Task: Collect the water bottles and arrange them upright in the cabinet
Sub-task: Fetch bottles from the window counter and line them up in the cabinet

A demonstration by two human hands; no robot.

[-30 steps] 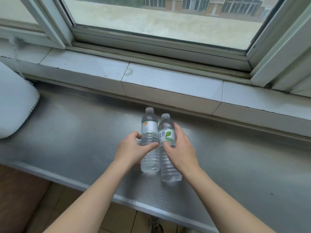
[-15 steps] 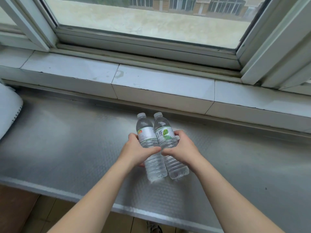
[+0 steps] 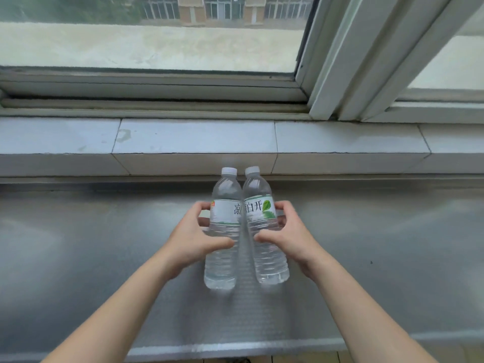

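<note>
Two clear water bottles with white caps and white-green labels are held side by side, upright, above the steel counter (image 3: 366,271). My left hand (image 3: 195,238) grips the left bottle (image 3: 222,255) around its middle. My right hand (image 3: 288,237) grips the right bottle (image 3: 269,260) the same way. The bottles touch near their shoulders and spread slightly apart at their bases. No cabinet is in view.
A tiled window ledge (image 3: 196,140) runs behind the counter, with a sliding window frame (image 3: 337,61) above it. The counter's front edge (image 3: 235,348) lies close below my forearms.
Both bottles have come up off the counter and closer to the camera. The view has shifted right, so the white object at the left has left the frame.
</note>
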